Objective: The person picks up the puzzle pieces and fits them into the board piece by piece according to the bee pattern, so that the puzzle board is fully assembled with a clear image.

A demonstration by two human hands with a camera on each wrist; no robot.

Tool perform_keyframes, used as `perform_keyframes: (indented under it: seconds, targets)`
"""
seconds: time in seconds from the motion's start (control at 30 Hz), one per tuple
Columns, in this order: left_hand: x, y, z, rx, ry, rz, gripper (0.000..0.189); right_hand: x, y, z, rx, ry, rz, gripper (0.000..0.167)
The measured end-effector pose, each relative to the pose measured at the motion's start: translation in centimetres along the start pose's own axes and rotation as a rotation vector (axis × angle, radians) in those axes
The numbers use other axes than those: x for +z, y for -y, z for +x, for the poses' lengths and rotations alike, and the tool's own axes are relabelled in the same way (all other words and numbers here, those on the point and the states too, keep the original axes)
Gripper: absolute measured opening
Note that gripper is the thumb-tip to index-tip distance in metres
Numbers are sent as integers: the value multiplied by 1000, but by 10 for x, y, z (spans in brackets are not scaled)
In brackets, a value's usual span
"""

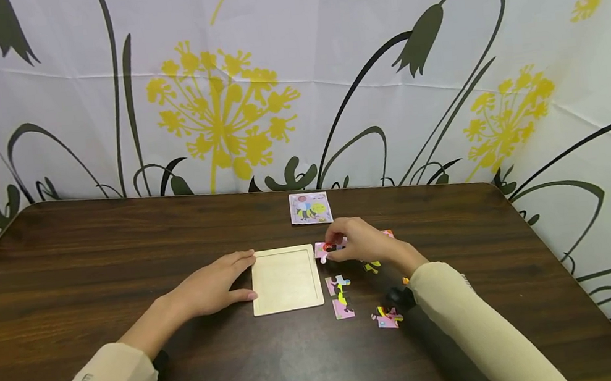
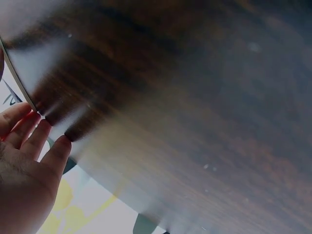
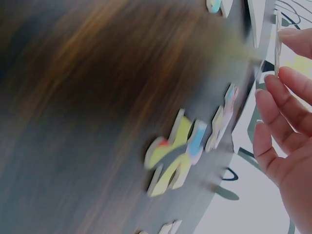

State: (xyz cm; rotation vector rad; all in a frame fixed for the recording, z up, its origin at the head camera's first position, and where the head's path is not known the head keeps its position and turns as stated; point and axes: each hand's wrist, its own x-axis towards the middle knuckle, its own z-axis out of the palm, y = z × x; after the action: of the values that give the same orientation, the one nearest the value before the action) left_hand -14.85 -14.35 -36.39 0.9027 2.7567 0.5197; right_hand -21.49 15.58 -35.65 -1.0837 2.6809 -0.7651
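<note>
A square, pale wooden puzzle tray [image 1: 286,279] lies on the table with its raised rim showing. My left hand [image 1: 217,283] rests at its left edge, fingers extended and thumb lower down on the same side. Just past the tray's upper right corner, my right hand [image 1: 366,243] pinches a pink jigsaw piece [image 1: 320,249] with a red patch. In the right wrist view that held piece [image 3: 278,46] appears edge-on between thumb and fingertips. Pink-and-yellow pieces [image 1: 343,308] stand in a column right of the tray. A yellow piece [image 1: 371,267] lies under the right hand.
A picture card [image 1: 310,208] with a bee lies behind the tray. Another piece [image 1: 388,318] sits nearer the front, and an orange one [image 1: 406,280] is partly hidden by the right sleeve. The dark wooden table [image 1: 121,247] ends at a flower-printed cloth [image 1: 356,36].
</note>
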Motion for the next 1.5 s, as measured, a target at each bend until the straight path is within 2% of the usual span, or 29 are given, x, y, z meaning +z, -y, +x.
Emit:
perform_keyframes:
  seconds: [0.37, 0.73, 1.3, 1.5]
  targets:
    - [-1, 0, 1, -2, 2, 8, 68, 7, 14, 22, -21, 0, 68, 14]
    - [0, 0, 2, -7, 7, 12, 67, 26, 29, 42, -78, 32, 110, 11]
    - [0, 0, 1, 7, -15, 7, 66, 44, 51, 59, -80, 65, -9, 20]
    - [0, 0, 0, 17, -24, 9, 65, 48, 54, 62, -108, 46, -43, 20]
